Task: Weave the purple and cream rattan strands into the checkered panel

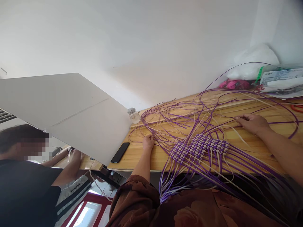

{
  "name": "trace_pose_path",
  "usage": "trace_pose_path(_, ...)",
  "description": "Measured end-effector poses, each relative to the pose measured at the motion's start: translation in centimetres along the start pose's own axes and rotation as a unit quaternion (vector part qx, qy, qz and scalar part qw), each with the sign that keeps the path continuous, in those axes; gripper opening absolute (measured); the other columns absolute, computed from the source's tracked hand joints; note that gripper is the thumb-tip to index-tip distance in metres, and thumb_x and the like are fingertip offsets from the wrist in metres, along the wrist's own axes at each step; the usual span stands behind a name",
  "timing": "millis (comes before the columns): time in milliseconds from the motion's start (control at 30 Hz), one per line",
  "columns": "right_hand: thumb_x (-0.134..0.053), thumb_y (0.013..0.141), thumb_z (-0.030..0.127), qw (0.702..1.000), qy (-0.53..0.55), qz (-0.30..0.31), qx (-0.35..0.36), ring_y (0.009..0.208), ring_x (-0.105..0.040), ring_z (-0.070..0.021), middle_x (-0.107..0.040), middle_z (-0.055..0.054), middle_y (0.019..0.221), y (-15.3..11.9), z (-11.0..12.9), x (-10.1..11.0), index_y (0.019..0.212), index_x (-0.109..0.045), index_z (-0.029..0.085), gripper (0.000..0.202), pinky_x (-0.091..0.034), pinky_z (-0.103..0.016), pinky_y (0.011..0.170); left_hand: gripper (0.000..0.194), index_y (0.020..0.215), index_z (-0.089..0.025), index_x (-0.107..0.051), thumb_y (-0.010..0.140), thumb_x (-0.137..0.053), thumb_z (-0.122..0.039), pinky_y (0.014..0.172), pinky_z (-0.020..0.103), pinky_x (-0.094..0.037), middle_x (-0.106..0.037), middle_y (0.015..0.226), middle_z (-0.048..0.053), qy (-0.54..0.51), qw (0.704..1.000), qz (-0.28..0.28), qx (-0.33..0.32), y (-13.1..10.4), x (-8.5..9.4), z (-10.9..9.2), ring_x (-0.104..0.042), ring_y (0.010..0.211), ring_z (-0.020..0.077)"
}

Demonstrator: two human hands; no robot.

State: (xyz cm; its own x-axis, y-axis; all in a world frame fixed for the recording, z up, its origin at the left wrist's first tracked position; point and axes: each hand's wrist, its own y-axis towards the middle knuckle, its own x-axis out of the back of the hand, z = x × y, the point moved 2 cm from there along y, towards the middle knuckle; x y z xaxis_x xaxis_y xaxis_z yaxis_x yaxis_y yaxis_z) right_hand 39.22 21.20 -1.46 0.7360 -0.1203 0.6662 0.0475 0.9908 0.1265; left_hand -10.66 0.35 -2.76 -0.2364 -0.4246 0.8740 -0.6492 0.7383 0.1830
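A woven piece [201, 146] in purple and beige checks lies near the front edge of the wooden table, with long loose strands running out on every side. My left hand [148, 142] is closed at the left of the weave, its fingertips pinched on a thin purple strand [136, 141]. To the right of the piece, my right hand [252, 123] pinches a strand between thumb and forefinger, a little above the table. Which strand lies in each pinch is partly hidden by the fingers. Many strands hang over the front edge toward my lap.
Tangled strands [170, 116] spread along the wall. A black phone [120, 152] and a lidded jar [133, 116] sit at the left. Bags [254, 63] and orange-handled scissors [297, 108] lie at the right. Past a white panel [78, 116], another person [28, 186] works at a table.
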Motion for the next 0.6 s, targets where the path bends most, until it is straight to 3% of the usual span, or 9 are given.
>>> trace_pose_path(600,-0.056,0.073,0.047,1.000,-0.002,0.003,0.002,0.068,-0.060,-0.0217,-0.069,-0.002,0.069,-0.08,-0.07,0.13,0.084,-0.069,0.021,0.031,-0.041,-0.031,0.064,0.032,0.116,-0.016,-0.058,0.091,-0.054,-0.035,0.086,0.041,-0.052,-0.060,0.116,0.009,-0.007,1.000,0.004,-0.006,0.31,-0.20,0.34,-0.060,0.100,0.0198)
